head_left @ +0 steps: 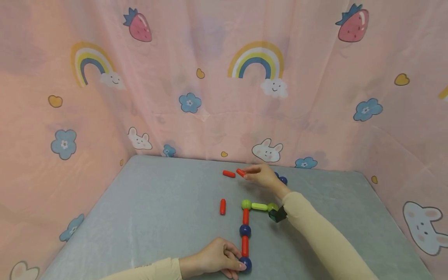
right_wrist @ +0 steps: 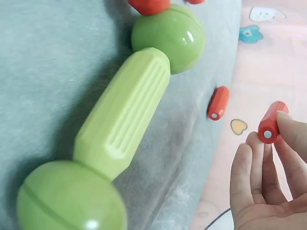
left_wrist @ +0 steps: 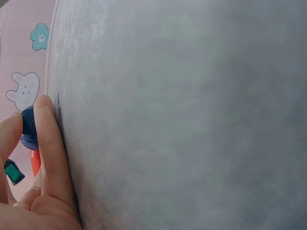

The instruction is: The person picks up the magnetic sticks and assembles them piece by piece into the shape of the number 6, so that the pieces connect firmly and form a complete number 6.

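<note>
Between thumb and fingers my left hand [head_left: 216, 256] pinches the blue ball [head_left: 247, 264] at the near end of a linked magnetic chain. From that ball run a red rod [head_left: 245, 246], a second blue ball [head_left: 245, 230], another red rod [head_left: 246, 216] and a green ball [head_left: 246, 204]. There the chain turns right along a light green rod [head_left: 259, 207] to another green ball [head_left: 272, 207], partly covered by the wrist camera. Farther back, my right hand [head_left: 264, 177] pinches a loose red rod [right_wrist: 271, 125]; the right wrist view shows its pale round end.
One loose red rod [head_left: 229, 174] lies near the back, left of the right hand. Another red rod [head_left: 223, 207] sits left of the chain. Dark blue balls [head_left: 283, 180] are partly hidden behind the right hand. A patterned pink curtain [head_left: 217, 128] encloses the grey table [head_left: 157, 202].
</note>
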Demonstrator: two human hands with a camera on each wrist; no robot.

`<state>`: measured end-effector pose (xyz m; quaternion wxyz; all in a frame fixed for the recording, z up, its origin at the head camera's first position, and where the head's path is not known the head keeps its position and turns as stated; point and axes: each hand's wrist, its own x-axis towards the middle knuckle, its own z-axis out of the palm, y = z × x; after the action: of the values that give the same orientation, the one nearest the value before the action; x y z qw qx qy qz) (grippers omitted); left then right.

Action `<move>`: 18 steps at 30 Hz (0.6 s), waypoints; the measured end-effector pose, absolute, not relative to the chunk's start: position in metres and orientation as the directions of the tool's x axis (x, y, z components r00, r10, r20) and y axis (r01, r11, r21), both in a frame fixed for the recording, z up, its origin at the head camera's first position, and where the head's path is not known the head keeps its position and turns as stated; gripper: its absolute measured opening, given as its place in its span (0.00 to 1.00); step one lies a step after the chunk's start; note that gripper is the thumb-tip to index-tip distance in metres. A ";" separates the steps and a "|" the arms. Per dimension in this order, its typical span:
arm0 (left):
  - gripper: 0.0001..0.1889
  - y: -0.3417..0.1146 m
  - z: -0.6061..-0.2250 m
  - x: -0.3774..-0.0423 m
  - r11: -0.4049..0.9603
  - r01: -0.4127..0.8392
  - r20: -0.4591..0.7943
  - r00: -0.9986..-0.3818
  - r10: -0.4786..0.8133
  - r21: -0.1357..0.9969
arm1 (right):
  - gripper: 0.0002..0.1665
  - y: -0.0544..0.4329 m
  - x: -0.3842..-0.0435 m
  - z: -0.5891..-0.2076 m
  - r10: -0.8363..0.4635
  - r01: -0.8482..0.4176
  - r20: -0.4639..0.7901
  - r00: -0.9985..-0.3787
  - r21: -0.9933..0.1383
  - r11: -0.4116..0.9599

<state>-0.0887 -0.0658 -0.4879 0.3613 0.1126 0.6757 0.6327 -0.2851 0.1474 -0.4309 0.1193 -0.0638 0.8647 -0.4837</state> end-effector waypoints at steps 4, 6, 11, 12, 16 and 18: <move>0.08 -0.065 -0.488 -0.088 0.175 -0.300 -0.343 -0.718 0.605 0.938 | 0.20 0.152 -0.276 -0.427 -0.230 -0.007 -0.143 -0.963 -0.836 0.548; 0.07 -0.065 -0.488 -0.088 0.175 -0.302 -0.344 -0.719 0.604 0.937 | 0.20 0.155 -0.272 -0.426 -0.246 -0.015 -0.142 -0.959 -0.839 0.544; 0.07 -0.066 -0.486 -0.088 0.173 -0.312 -0.351 -0.716 0.604 0.934 | 0.19 0.163 -0.258 -0.423 -0.271 -0.028 -0.142 -0.952 -0.842 0.538; 0.07 -0.066 -0.486 -0.088 0.174 -0.317 -0.355 -0.714 0.604 0.932 | 0.18 0.165 -0.255 -0.423 -0.271 -0.031 -0.141 -0.952 -0.837 0.546; 0.08 -0.067 -0.486 -0.089 0.181 -0.323 -0.364 -0.707 0.607 0.929 | 0.18 0.172 -0.242 -0.424 -0.280 -0.045 -0.141 -0.950 -0.822 0.568; 0.08 -0.067 -0.486 -0.089 0.181 -0.324 -0.364 -0.705 0.609 0.929 | 0.19 0.176 -0.235 -0.426 -0.285 -0.053 -0.141 -0.948 -0.814 0.579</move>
<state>-0.0889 -0.0669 -0.4863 0.3693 0.1058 0.6740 0.6310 -0.2350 0.1759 -0.4258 0.1292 -0.0960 0.8790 -0.4489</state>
